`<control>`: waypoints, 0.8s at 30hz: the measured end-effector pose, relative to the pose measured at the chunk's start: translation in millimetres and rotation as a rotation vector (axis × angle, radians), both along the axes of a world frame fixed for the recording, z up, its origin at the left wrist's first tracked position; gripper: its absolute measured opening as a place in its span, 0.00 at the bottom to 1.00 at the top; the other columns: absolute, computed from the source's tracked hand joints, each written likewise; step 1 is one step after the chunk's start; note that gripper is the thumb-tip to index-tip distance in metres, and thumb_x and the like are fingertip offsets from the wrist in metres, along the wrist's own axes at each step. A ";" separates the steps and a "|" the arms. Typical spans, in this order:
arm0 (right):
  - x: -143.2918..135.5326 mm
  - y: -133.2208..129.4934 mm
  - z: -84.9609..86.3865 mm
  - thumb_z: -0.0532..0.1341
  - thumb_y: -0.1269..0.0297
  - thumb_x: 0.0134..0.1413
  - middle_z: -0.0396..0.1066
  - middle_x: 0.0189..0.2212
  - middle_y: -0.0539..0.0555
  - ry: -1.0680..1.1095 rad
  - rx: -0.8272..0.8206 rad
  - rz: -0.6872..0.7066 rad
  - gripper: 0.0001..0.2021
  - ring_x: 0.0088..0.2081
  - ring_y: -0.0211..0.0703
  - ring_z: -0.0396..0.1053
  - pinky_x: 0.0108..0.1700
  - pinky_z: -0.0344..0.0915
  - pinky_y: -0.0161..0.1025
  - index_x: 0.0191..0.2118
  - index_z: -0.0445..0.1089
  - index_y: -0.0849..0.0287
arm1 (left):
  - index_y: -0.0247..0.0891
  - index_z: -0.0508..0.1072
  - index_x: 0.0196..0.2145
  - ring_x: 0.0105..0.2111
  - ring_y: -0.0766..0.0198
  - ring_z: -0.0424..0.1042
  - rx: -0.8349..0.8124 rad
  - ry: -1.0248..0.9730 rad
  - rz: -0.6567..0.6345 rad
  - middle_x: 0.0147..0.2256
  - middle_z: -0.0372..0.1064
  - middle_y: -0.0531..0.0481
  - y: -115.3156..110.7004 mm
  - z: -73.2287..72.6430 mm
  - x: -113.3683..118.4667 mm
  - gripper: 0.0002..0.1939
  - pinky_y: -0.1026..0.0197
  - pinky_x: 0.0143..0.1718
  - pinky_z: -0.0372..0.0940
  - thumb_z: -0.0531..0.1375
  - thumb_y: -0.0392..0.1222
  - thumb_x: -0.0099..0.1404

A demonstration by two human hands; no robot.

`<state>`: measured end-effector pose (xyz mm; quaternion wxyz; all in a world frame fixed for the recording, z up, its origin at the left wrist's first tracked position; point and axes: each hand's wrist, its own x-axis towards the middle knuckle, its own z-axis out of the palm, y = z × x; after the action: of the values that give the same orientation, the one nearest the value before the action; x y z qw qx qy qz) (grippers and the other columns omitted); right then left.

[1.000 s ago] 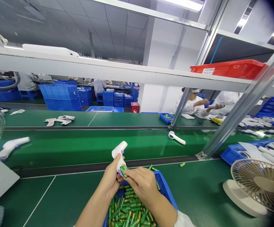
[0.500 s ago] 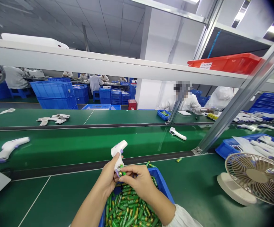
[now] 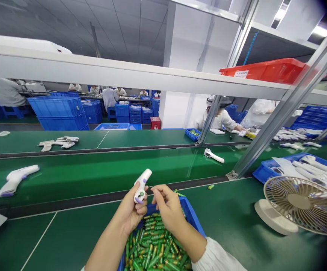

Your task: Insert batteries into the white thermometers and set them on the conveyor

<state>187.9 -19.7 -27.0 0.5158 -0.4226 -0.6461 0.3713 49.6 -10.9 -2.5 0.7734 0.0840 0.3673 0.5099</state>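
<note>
A white handheld thermometer [image 3: 143, 182] with purple parts is gripped in my left hand [image 3: 130, 211]; green shows in the opening of its handle. Just right of the handle, my right hand [image 3: 167, 207] has its thumb and fingertips drawn together, apart from the thermometer. Whether anything small sits between those fingertips cannot be made out. Below both hands is a blue bin [image 3: 193, 218] full of green batteries [image 3: 155, 242] with gold ends. A few batteries lie at its back edge.
Other thermometers lie on the green belt at left [image 3: 18, 180] and right [image 3: 214, 155]. A beige fan [image 3: 298, 201] and a blue bin of thermometers [image 3: 261, 171] stand right. A metal post [image 3: 276, 113] rises there. A person [image 3: 222, 118] sits across.
My right hand has drawn back from the thermometer's handle, and the battery seen at its fingertips no longer shows there. The thermometer is turned more upright in my left hand. The view has shifted slightly.
</note>
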 end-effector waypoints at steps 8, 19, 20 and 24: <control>11.4 -5.5 6.1 0.56 0.69 0.57 0.73 0.23 0.49 -1.010 0.146 0.117 0.11 0.25 0.41 0.70 0.27 0.54 0.35 0.44 0.70 0.56 | 0.25 0.67 0.39 0.15 0.75 0.57 0.086 -0.177 0.121 0.21 0.57 0.55 -3.6 18.7 -17.7 0.16 0.72 0.14 0.55 0.47 0.41 0.72; 9.7 -20.1 -12.7 0.57 0.76 0.55 0.75 0.30 0.59 -1.366 0.197 0.145 0.06 0.32 0.47 0.73 0.30 0.61 0.37 0.35 0.71 0.63 | 0.27 0.67 0.38 0.12 0.77 0.53 0.105 -0.072 0.147 0.22 0.60 0.53 -6.4 26.2 -16.1 0.12 0.73 0.10 0.46 0.50 0.40 0.70; 9.5 -20.6 -14.1 0.58 0.76 0.55 0.75 0.31 0.59 -1.367 0.202 0.156 0.05 0.33 0.46 0.73 0.31 0.62 0.37 0.35 0.71 0.62 | 0.28 0.68 0.38 0.12 0.77 0.53 0.115 -0.062 0.141 0.22 0.60 0.53 -6.7 25.4 -15.9 0.12 0.73 0.10 0.46 0.50 0.41 0.70; 6.6 -24.7 -10.3 0.59 0.74 0.56 0.74 0.32 0.54 -1.195 0.261 0.206 0.06 0.35 0.45 0.71 0.34 0.65 0.37 0.36 0.72 0.59 | 0.30 0.67 0.39 0.13 0.76 0.55 0.129 0.017 0.158 0.22 0.60 0.53 -5.7 20.0 -12.6 0.11 0.72 0.11 0.46 0.52 0.42 0.69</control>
<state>194.5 -44.4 -37.3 0.0736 -0.4263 -0.9009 0.0364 37.0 -16.6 17.5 0.7207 0.1088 0.3456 0.5910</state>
